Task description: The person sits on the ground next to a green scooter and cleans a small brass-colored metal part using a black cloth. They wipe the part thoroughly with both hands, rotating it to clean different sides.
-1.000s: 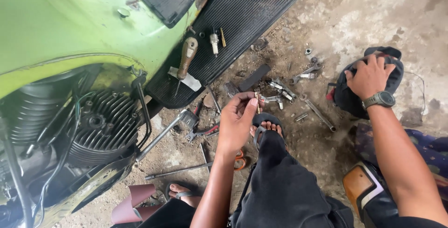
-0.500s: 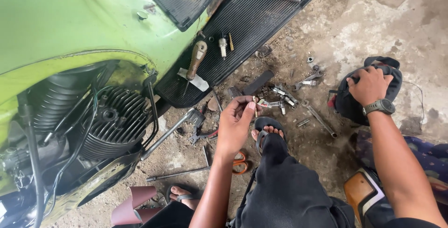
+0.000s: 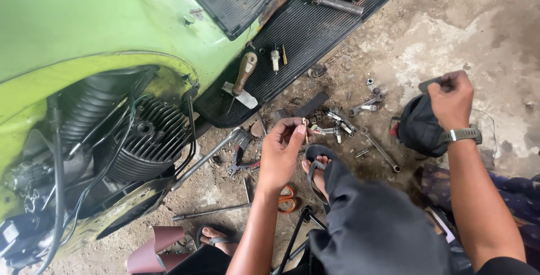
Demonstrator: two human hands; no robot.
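My left hand pinches a small slim brass-coloured metal part between thumb and fingertips, held above the dusty concrete floor, just over the scattered silver sockets and wrenches. My right hand is closed in a fist on the top of a black fabric bag, with something dark gripped at the knuckles. The green scooter lies with its finned black engine cylinder exposed and the side cover off, so I judge the work mid-way: the part is picked, not yet fitted
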